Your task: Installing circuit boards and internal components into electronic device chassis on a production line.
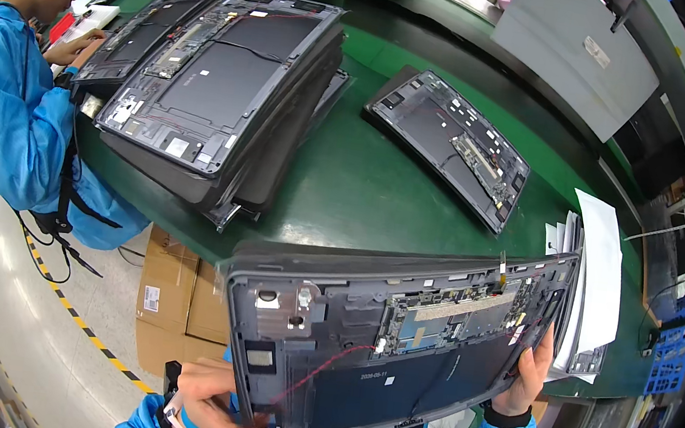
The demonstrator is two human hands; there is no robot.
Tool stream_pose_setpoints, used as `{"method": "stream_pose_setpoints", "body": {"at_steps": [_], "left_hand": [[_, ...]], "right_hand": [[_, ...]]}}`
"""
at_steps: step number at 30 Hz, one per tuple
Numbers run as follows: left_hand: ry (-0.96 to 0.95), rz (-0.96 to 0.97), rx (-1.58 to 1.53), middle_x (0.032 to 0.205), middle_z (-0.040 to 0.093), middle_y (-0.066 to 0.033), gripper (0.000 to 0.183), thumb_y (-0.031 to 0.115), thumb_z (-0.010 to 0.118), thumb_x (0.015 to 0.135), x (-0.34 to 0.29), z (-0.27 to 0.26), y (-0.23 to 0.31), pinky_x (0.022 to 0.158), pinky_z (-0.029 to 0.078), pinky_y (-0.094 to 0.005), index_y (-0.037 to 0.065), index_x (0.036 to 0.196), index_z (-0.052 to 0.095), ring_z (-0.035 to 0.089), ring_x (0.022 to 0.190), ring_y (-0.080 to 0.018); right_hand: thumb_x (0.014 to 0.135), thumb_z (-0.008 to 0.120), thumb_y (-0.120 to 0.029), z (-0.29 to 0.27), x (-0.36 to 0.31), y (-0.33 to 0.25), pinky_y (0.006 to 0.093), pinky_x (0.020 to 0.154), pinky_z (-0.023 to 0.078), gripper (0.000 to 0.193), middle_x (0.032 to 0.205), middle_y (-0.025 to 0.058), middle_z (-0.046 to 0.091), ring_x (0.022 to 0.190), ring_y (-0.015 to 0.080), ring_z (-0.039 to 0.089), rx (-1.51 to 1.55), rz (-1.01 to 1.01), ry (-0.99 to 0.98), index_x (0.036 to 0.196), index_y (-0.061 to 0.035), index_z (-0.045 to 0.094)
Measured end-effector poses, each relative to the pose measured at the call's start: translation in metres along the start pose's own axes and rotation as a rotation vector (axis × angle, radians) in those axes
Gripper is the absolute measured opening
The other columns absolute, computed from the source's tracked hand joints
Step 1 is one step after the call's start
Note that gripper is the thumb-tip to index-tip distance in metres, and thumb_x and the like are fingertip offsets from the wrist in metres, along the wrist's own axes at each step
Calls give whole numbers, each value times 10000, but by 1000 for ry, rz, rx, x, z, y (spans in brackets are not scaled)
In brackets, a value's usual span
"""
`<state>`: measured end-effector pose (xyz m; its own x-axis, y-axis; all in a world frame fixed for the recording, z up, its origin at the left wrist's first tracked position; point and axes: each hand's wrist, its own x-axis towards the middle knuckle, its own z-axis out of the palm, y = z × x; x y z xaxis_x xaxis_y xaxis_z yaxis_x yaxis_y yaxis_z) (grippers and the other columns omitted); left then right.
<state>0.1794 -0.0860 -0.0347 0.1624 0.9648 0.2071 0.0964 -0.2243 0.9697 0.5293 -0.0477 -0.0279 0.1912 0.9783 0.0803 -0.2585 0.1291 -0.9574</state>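
I hold up a dark grey tablet-like device housing [414, 398], tilted in front of me, with its inside showing. A circuit board, a large black battery panel and a thin red wire lie in it. My right hand [529, 378] grips its right edge, thumb on the inner face and the other fingers mostly hidden behind. At the lower left corner my left hand [211, 395] is closed on the frame, its fingers partly hidden. Clear film seems to stick out along the top edge.
On the green table [336, 196] stands a tall stack of similar housings [230, 80] at the left. A single housing [454, 142] lies farther back, and white sheets [595, 279] stand at the right. A co-worker in blue [14, 105] works at the far left; a cardboard box [187, 298] sits below.
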Motion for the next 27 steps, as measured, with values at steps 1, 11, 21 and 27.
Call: {"method": "stream_pose_setpoints", "body": {"at_steps": [1, 11, 21, 27], "left_hand": [[-11, 31, -36, 673, 662, -81, 410, 268, 853, 566, -1, 0, -1, 547, 488, -253, -35, 783, 680, 629, 589, -151], [-212, 212, -224, 764, 655, -84, 452, 269, 859, 626, -12, 5, 2, 553, 474, -286, 8, 915, 631, 624, 616, -213], [-168, 359, -290, 727, 634, -93, 436, 240, 880, 586, 5, 15, 20, 518, 438, -301, -1, 850, 631, 595, 583, -193], [-53, 401, -382, 724, 628, -99, 447, 240, 880, 586, -3, 25, 11, 513, 430, -307, -11, 855, 626, 586, 574, -203]], "right_hand": [[801, 665, -198, 1, 4, 3, 303, 853, 482, 623, 1132, 128, 562, 972, 192, 591, 6, 15, -6, 1293, 44, 368], [808, 654, -197, 13, 17, 6, 284, 822, 504, 591, 1097, 128, 590, 933, 180, 615, 85, 66, -33, 1270, 61, 393], [817, 620, -147, 8, 16, 9, 279, 835, 496, 550, 1089, 124, 598, 930, 174, 614, 121, 110, -27, 1276, 59, 398], [818, 615, -147, 13, 16, 6, 280, 835, 495, 532, 1076, 124, 601, 927, 176, 613, 142, 120, -48, 1266, 54, 409]]}}
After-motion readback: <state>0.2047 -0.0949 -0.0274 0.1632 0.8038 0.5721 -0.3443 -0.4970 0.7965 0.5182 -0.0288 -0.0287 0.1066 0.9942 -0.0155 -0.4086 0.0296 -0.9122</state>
